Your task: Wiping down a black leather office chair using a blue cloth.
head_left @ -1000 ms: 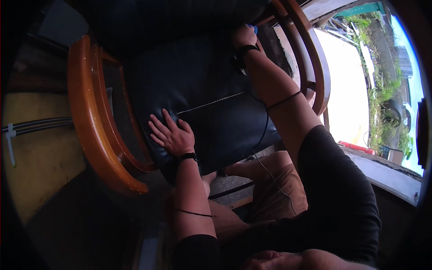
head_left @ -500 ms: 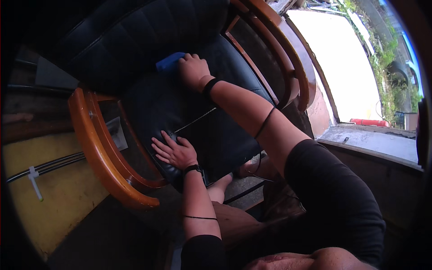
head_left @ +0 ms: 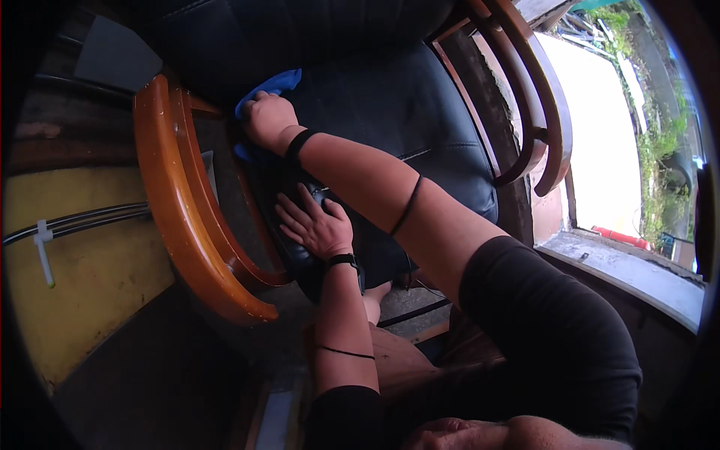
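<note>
A blue cloth (head_left: 279, 82) is bunched under my right hand (head_left: 270, 118), whose fingers are closed on it. It presses on the rear left corner of a black padded chair seat (head_left: 397, 105), close to the backrest (head_left: 292, 34). A bit of the cloth also shows below that hand, at the seat's left side. My left hand (head_left: 321, 227) lies flat with fingers spread on the seat's front left part, holding nothing. A light stitched seam crosses the seat, partly covered by my right forearm.
Curved wooden armrests flank the seat, the left one (head_left: 176, 195) orange-brown and the right one (head_left: 551, 97) darker. Beyond the left armrest is a yellow panel (head_left: 97, 274) with black cables. A bright opening with a pale sill (head_left: 622, 266) lies at the right.
My right hand has moved left with the blue cloth, from the seat's back middle to its rear left corner. The left hand stays flat on the seat. The whole view has shifted slightly.
</note>
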A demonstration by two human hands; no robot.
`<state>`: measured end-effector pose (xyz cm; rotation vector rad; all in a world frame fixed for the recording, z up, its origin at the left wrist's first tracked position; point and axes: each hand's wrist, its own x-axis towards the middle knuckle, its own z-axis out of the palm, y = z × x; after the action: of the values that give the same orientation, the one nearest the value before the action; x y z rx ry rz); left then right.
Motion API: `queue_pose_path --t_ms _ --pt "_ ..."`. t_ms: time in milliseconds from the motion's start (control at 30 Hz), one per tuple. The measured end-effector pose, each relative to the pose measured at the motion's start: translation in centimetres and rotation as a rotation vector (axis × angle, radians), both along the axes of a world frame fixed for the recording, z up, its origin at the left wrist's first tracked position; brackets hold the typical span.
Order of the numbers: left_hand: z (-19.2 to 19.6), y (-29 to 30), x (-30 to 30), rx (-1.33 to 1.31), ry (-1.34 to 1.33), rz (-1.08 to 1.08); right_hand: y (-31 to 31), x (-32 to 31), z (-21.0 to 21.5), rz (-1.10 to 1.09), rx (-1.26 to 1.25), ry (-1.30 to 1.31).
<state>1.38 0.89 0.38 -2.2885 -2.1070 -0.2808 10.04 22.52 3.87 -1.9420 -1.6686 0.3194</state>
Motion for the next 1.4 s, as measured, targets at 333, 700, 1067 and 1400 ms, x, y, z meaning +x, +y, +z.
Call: queue_pose_path --t_ms 333,700,1067,1400 --pt "-0.4 -0.1 -1.2 0.073 0.031 0.023 -5.8 -0.7 2.4 0.792 -0.151 -0.082" --pt "0.3 0.3 0.1 0.099 -0.016 -0.02 -3.8 -0.1 1.4 0.41 0.072 -0.095" --pt "0.0 -0.3 0.0 0.084 -0.037 -0.021 -7.2 16.5 -1.8 -0.05 0.094 -0.187" --pt "-0.3 0.1 -0.2 0.123 -0.035 -0.016 -13.7 12.7 -1.1 -0.243 0.136 -0.074"
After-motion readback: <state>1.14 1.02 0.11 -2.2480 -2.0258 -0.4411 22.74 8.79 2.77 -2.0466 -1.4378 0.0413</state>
